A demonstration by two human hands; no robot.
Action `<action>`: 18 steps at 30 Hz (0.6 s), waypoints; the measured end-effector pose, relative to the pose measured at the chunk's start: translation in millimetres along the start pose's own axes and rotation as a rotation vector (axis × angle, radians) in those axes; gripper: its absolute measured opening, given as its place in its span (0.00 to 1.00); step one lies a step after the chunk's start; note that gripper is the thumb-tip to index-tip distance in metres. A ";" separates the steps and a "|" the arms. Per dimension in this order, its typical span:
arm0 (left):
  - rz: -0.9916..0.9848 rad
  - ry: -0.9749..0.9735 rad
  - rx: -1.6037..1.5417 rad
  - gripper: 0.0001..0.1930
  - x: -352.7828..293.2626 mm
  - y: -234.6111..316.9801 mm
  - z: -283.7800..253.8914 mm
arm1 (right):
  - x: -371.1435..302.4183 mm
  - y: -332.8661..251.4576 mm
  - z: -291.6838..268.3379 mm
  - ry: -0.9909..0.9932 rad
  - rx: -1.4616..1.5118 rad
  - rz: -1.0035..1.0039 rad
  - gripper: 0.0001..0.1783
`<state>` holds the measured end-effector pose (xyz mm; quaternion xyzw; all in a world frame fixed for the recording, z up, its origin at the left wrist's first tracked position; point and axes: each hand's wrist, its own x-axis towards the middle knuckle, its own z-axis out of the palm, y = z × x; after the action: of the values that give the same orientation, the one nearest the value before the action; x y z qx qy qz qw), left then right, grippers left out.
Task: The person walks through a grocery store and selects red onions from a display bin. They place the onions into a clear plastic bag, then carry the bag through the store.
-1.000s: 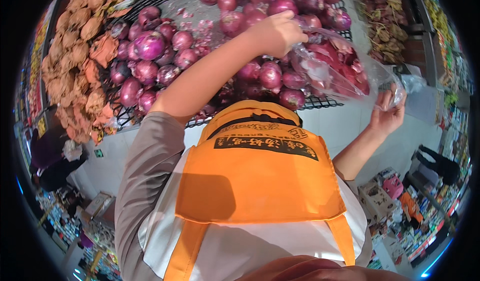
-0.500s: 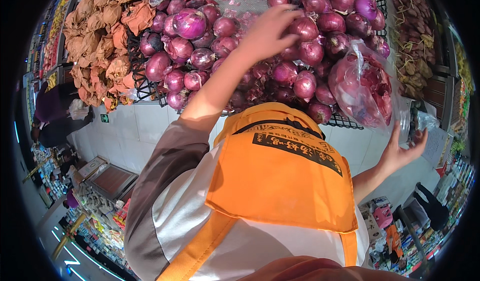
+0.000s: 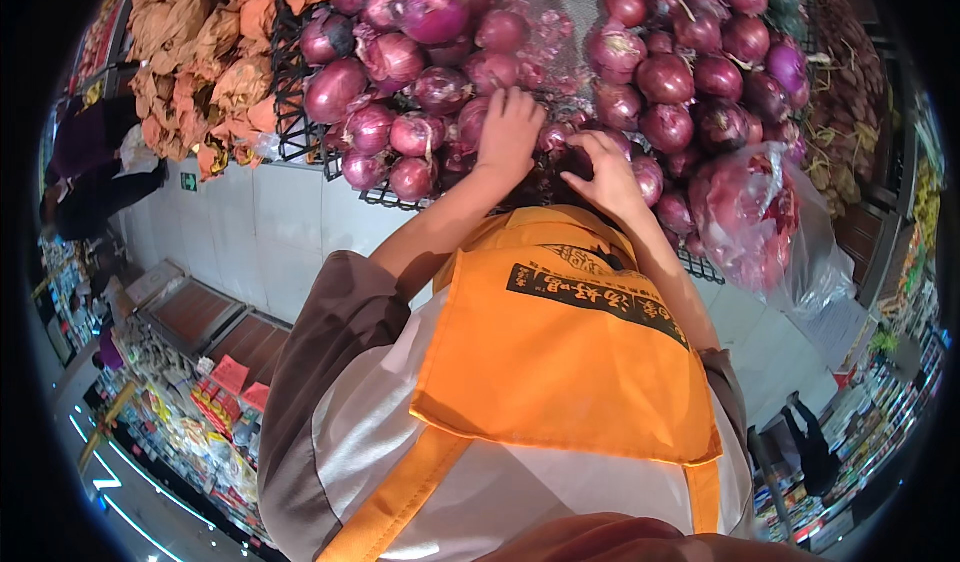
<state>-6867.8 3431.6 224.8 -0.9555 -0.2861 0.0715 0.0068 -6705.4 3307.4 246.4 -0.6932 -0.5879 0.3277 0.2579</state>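
Red onions (image 3: 390, 59) fill a black mesh crate (image 3: 392, 200), heaped on its left and right sides. Near the front middle of the crate, my left hand (image 3: 512, 140) lies over the onions with its fingers stretched forward, beside a red onion (image 3: 473, 122). To its right, my right hand (image 3: 608, 177) reaches in with bent fingers, the thumb apart from them. A dark gap shows between that thumb and the fingers, and I see no onion held there. What lies under both palms is hidden.
A clear plastic bag (image 3: 745, 217) of red onions rests on the crate's right front edge. Brown paper-wrapped produce (image 3: 205, 42) is piled to the left. Reddish bulbs (image 3: 845, 92) lie in a neighbouring bin at right. Loose skins (image 3: 545, 37) litter the crate's grey bottom.
My left hand has come back from the onions at upper right to the crate's front middle. My right hand has moved left from beside the bag to the onions. The view has shifted slightly.
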 end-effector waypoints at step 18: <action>-0.425 0.210 -1.898 0.25 -1.6 -46.3 -23.6 | 48.5 -17.2 13.6 -0.151 1.046 0.182 0.49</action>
<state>-6891.1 3470.1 250.9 -0.4943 -0.3889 -0.2766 -0.7266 -6722.3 3357.8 243.0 -0.4947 -0.3006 0.6469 0.4965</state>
